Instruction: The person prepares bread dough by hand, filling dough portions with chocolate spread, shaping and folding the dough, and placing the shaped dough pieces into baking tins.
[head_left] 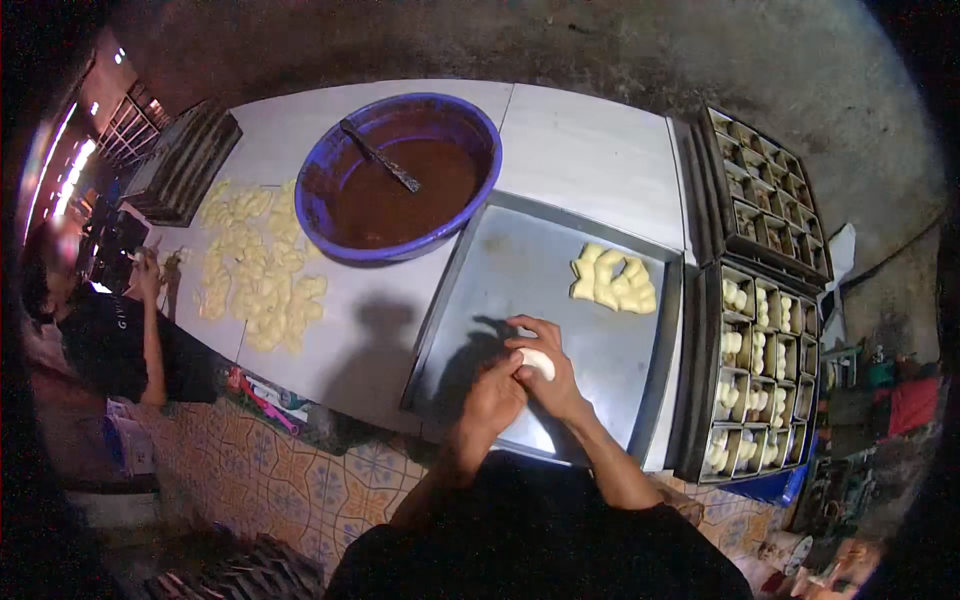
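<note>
A pale, smooth piece of dough [538,363] is held between my two hands, above the near part of a large metal tray [505,260]. My left hand [494,398] presses against it from the left with bent fingers. Cupped around its far and right side is my right hand [556,372], with the fingers curled over. The palms and the underside of the dough are hidden. A cluster of yellowish dough pieces [613,280] lies together near the tray's far right corner, apart from my hands.
Left of the tray's far end stands a purple basin [470,225] with brown contents and a brush-like tool [380,155]. Many dough pieces [265,270] lie on the white table. Divided metal moulds, one set holding dough [757,360], line the right. A co-worker [130,340] stands left; dark stacked pans [185,165] are behind.
</note>
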